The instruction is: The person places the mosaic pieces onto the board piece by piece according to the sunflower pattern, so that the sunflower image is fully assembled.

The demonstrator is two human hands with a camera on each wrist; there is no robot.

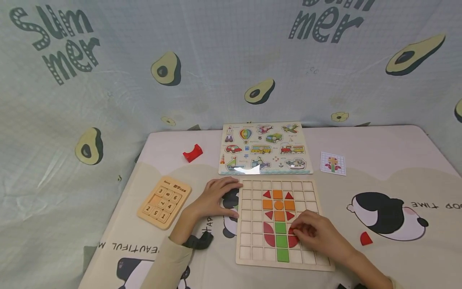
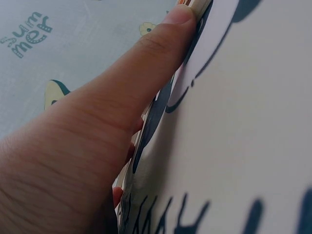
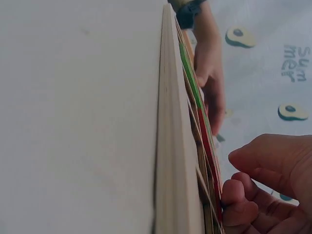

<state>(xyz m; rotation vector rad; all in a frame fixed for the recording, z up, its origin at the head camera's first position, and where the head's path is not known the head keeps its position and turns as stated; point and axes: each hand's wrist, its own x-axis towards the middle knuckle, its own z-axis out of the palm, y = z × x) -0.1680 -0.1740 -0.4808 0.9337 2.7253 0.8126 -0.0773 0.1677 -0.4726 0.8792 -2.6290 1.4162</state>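
Note:
A wooden grid board (image 1: pixel 252 264) carries orange squares and a circle, small red triangles, green squares (image 1: pixel 282 255) and red quarter-circle pieces (image 1: pixel 269 240). Over its right half, my right hand (image 1: pixel 317 235) has its curled fingertips on a red quarter-circle piece (image 1: pixel 290 231) beside the green column. In the right wrist view, those fingers (image 3: pixel 236 202) meet the red at the board's surface, with the thumb raised above them. My left hand (image 1: pixel 213 198) spreads at the board's left side, fingertips at its upper left edge. The left wrist view shows its thumb (image 2: pixel 146 53) against the edge.
Behind the board lies a vehicle picture puzzle (image 1: pixel 265 148). A pattern card (image 1: pixel 333 163) is at the back right, a loose red quarter-circle (image 1: pixel 366 238) to the right. On the left are a wooden number puzzle (image 1: pixel 164 202) and a red notched block (image 1: pixel 193 153).

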